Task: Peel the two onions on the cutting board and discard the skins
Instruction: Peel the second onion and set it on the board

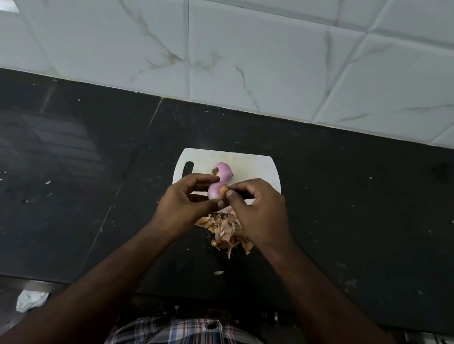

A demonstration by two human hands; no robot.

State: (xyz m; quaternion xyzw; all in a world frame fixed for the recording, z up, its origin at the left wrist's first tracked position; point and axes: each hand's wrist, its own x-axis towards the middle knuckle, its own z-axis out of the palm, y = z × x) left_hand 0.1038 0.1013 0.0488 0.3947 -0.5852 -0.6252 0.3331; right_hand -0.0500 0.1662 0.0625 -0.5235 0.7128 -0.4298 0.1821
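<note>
Dark stone counter [55, 155] below a pale tiled wall [259, 50]. The left hand [186, 204] grips a pink onion [215, 191] above the white cutting board [257, 166]; a second peeled onion [222, 170] lies on the board behind it. The right hand [258, 211] pinches a skin scrap [223, 190] at the held onion's tip. Loose skins [225, 232] are heaped on the counter beneath the hands

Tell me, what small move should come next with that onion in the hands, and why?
Probably pull off the brown scrap the right hand pinches, dropping it on the skins pile. The left hand grips the held onion, which looks mostly bare already.
</note>
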